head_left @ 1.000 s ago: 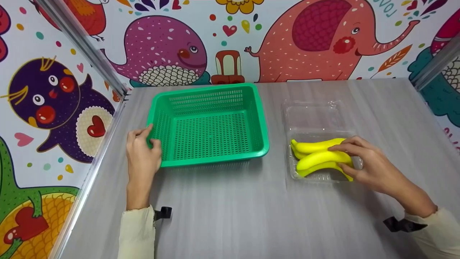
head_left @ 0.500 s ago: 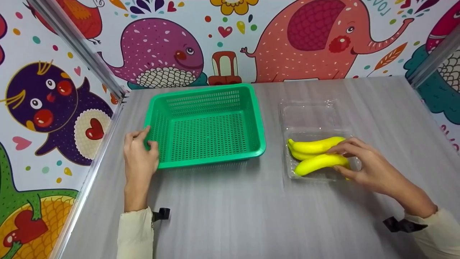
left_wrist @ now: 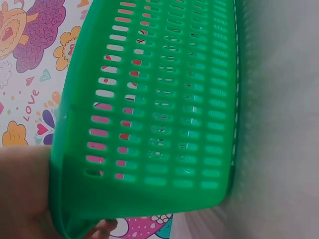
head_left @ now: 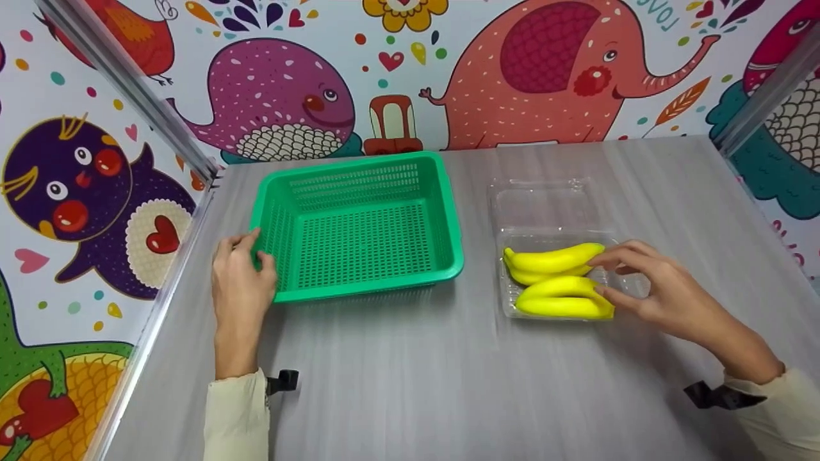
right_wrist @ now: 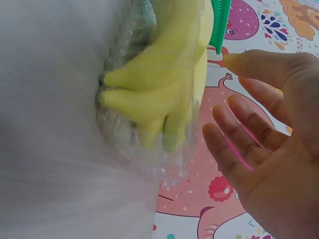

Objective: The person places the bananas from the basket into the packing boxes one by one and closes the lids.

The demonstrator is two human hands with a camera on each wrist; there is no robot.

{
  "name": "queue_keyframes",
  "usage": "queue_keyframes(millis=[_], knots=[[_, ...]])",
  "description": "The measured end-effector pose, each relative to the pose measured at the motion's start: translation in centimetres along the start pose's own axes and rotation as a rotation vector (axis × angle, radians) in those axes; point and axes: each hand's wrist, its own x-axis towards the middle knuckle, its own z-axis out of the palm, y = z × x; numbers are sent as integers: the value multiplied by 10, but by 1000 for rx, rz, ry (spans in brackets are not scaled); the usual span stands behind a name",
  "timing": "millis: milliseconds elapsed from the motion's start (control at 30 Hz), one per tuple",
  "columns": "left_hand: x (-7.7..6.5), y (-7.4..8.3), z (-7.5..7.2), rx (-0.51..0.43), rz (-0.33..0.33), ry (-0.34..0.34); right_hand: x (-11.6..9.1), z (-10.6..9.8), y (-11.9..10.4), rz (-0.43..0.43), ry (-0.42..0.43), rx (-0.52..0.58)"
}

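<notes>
In the head view my left hand [head_left: 243, 275] holds the left rim of a green perforated plastic basket [head_left: 451, 243], with thumb and fingers bent at its edge. The left wrist view shows the slotted side wall of the basket [left_wrist: 149, 114] close up, with part of the left hand [left_wrist: 25, 191] at its rim. My right hand [head_left: 660, 285] hovers by the right end of yellow bananas [head_left: 564, 288] lying in a clear hinged plastic box [head_left: 509, 301]. Its fingers are spread with nothing between them. In the right wrist view a gap shows between the right hand [right_wrist: 269, 139] and the bananas [right_wrist: 149, 84].
The lid of the plastic box [head_left: 541, 208] lies folded back behind it. A grey wood-grain table [head_left: 410, 384] carries everything. Printed cartoon panels [head_left: 282, 96] stand at the back and left, with a metal corner post [head_left: 138, 89]. Black straps [head_left: 282, 382] circle both sleeves.
My right hand has let go of the front bananas, which now lie flatter in the box, and has drawn slightly back from them. The left hand stays on the basket rim. The whole view has shifted slightly.
</notes>
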Motion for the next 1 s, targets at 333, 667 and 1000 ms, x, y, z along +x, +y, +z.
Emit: queue_keyframes(millis=[333, 667, 1000], knots=[[5, 25, -3, 69, 101, 50, 1, -18, 7, 8, 50, -16], [1, 83, 14, -2, 247, -8, 8, -30, 14, 65, 111, -1], [-17, 149, 51, -81, 380, -132, 19, -34, 25, 165, 172, 18]])
